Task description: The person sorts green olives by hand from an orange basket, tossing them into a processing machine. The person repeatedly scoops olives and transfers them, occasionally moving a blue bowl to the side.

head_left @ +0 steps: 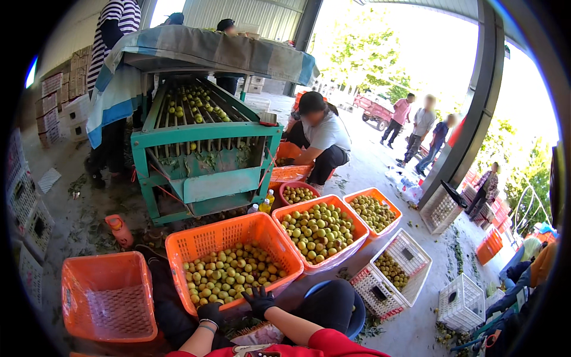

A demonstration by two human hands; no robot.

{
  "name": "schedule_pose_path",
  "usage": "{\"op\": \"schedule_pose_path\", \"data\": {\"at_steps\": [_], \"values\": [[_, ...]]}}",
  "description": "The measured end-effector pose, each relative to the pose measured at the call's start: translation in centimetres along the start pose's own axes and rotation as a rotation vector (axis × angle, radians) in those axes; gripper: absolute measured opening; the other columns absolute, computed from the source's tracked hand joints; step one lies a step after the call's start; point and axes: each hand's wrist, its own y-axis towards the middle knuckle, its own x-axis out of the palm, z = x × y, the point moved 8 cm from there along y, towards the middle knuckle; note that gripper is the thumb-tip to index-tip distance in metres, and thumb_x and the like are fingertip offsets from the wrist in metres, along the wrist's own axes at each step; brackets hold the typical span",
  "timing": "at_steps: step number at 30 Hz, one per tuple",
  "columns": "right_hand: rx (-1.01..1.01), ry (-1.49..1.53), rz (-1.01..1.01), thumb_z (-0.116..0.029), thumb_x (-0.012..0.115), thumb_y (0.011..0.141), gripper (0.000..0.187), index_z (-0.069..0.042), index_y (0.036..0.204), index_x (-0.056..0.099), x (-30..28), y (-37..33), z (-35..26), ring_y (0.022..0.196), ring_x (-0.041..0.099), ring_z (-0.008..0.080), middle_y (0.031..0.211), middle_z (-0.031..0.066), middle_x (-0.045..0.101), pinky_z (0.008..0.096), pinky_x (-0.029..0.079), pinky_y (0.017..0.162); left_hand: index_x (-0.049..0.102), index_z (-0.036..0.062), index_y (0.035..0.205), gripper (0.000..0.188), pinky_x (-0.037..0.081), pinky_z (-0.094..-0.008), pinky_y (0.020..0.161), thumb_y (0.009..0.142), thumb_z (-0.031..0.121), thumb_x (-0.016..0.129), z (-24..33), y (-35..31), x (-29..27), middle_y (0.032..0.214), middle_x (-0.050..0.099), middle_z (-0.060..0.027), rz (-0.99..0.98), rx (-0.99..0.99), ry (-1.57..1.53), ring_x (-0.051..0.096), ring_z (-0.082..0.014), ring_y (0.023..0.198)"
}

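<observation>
Right in front of me stands an orange plastic basket [273, 232], partly filled with round yellow-green fruits [229, 271]. Both my hands wear black gloves and are at its near rim. My right hand [259, 301] has its fingers spread over that rim, beside the fruits, with nothing seen in it. My left hand [209, 312] is at the rim's near left corner, next to a few fruits. Its fingers are partly hidden, so whether it grips anything is unclear. Another orange crate of the same fruits [318, 232] touches the far right side of the basket.
A lined orange basket [107, 262] holding no fruit stands left. Right are a white crate [419, 262] of fruit and a blue tub [358, 315] by my leg. A green roller sorting machine [208, 143] stands ahead; a co-worker [324, 134] crouches beside it. Leaves litter the floor.
</observation>
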Motion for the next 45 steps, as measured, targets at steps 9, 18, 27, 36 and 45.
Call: {"op": "schedule_pose_path", "data": {"at_steps": [9, 18, 27, 36, 45], "values": [[0.047, -0.191, 0.091, -0.049, 0.059, 0.076, 0.084, -0.02, 0.146, 0.021, 0.7, 1.9, -2.9, 0.128, 0.027, 0.0442, 0.143, 0.0213, 0.027, 0.0578, 0.031, 0.096, 0.071, 0.0168, 0.077, 0.027, 0.05, -0.043, 0.065, 0.07, 0.041, 0.062, -1.5, 0.3, -1.1, 0.076, 0.067, -0.0092, -0.017, -0.071, 0.062, 0.065, -0.0303, 0.075], [0.096, -0.07, -0.017, -0.035, 0.063, 0.075, 0.083, -0.019, 0.145, 0.022, 1.1, 1.5, -3.4, 0.133, 0.021, 0.0454, 0.146, 0.0202, 0.026, 0.067, 0.023, 0.098, 0.068, 0.0136, 0.071, 0.021, 0.048, -0.046, 0.058, 0.067, 0.034, 0.065, -0.3, -0.2, -0.5, 0.067, 0.063, -0.0115, 0.063, -0.005, 0.034, 0.062, -0.0345, 0.066], [0.111, -0.061, -0.105, -0.033, 0.052, 0.085, 0.067, -0.018, 0.145, 0.026, 0.5, 3.3, -4.4, 0.128, 0.028, 0.0435, 0.139, 0.0196, 0.036, 0.0675, 0.024, 0.094, 0.066, 0.0163, 0.073, 0.02, 0.045, -0.046, 0.056, 0.072, 0.035, 0.061, -2.8, 1.0, 1.0, 0.07, 0.064, -0.0104, 0.027, -0.02, 0.104, 0.062, -0.0327, 0.067], [-0.088, 0.177, 0.191, -0.021, 0.06, 0.07, 0.017, -0.015, 0.082, 0.07, 3.3, 7.5, 7.0, 0.078, 0.063, 0.0309, 0.076, 0.0113, 0.065, 0.0431, 0.047, 0.076, 0.07, 0.017, 0.09, 0.025, 0.05, -0.0418, 0.069, 0.072, 0.034, 0.064, -2.3, 1.0, 0.8, 0.083, 0.067, -0.0088, -0.152, -0.113, 0.068, 0.064, -0.0293, 0.079], [-0.112, 0.129, 0.2, -0.024, 0.063, 0.07, 0.024, -0.016, 0.093, 0.069, -0.4, 5.8, 11.4, 0.092, 0.061, 0.0248, 0.086, 0.0061, 0.065, 0.0404, 0.042, 0.085, 0.066, 0.0128, 0.106, 0.039, 0.05, -0.0402, 0.076, 0.071, 0.031, 0.068, -2.7, 0.5, 1.3, 0.093, 0.067, -0.0106, -0.288, -0.101, 0.042, 0.064, -0.0274, 0.086]]}}
